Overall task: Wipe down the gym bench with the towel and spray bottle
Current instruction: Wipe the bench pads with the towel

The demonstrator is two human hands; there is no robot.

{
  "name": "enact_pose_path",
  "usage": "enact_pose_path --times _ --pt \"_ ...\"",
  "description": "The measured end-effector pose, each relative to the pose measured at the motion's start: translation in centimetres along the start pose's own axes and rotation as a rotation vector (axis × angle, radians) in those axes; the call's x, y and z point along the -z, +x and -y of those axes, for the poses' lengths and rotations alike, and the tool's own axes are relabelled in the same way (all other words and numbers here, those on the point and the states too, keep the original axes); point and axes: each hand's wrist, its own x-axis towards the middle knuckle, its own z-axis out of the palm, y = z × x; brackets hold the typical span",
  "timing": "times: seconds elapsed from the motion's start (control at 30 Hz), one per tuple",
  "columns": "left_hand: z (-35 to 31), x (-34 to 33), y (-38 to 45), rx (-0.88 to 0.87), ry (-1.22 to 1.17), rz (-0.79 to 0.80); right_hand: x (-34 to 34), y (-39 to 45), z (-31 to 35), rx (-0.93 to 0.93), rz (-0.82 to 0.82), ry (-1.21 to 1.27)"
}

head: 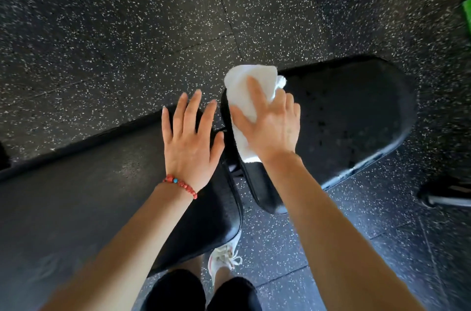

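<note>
The black padded gym bench has two pads: a long back pad (76,196) at the left and a shorter seat pad (351,117) at the right, with a narrow gap between them. My right hand (272,124) presses a white towel (244,86) flat on the seat pad's left end, near the gap. Wet droplets speckle the seat pad. My left hand (191,137) lies flat with fingers spread on the right end of the back pad and holds nothing. No spray bottle is in view.
Black rubber floor (153,17) with white flecks surrounds the bench. My white shoe (224,257) stands below the gap. A dark shoe or bench foot (448,193) shows at the right edge, and something green (466,12) at the upper right.
</note>
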Motion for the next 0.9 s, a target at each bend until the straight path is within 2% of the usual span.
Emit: enact_pose_path --times 0.1,0.23,0.3,0.37,0.43,0.5,0.57,0.6,0.67,0.77,0.83,0.9 --pt "-1.1 -0.4 1.0 -0.046 -0.042 0.040 0.4 0.4 -3.6 -0.022 0.026 -0.051" --pt "-3.0 -1.2 1.7 -0.133 -0.088 0.120 3.0 3.0 -10.6 -0.313 0.204 -0.074" --pt "-3.6 -1.6 2.2 -0.149 -0.088 0.143 3.0 3.1 -11.3 -0.399 0.174 -0.048" --pt "-4.0 -2.1 2.6 -0.153 -0.093 0.156 2.4 2.1 -9.7 -0.390 0.109 -0.024" --pt "-4.2 -2.4 2.8 -0.145 -0.100 0.172 1.8 0.5 -7.4 -0.253 0.079 -0.006" --pt "-4.3 -2.6 2.9 -0.140 -0.095 0.175 1.7 0.1 -7.0 -0.093 0.089 0.011" --pt "-4.3 -2.6 2.8 -0.147 -0.091 0.170 2.0 1.4 -9.2 -0.037 0.142 -0.034" --pt "-4.3 -2.6 2.9 -0.150 -0.088 0.165 2.2 2.5 -11.0 -0.090 0.176 -0.109" --pt "-4.4 -2.5 2.9 -0.144 -0.086 0.158 2.8 4.3 -15.3 -0.309 0.199 -0.180" --pt "-4.6 -2.5 2.8 -0.142 -0.083 0.165 3.8 4.7 -18.0 -0.544 0.106 -0.023" --pt "-4.6 -2.5 2.9 -0.143 -0.053 0.154 3.2 3.9 -17.0 -0.552 0.098 -0.009" --pt "-4.9 -2.4 2.9 -0.136 -0.029 0.148 2.5 1.8 -14.8 -0.437 0.073 -0.028"
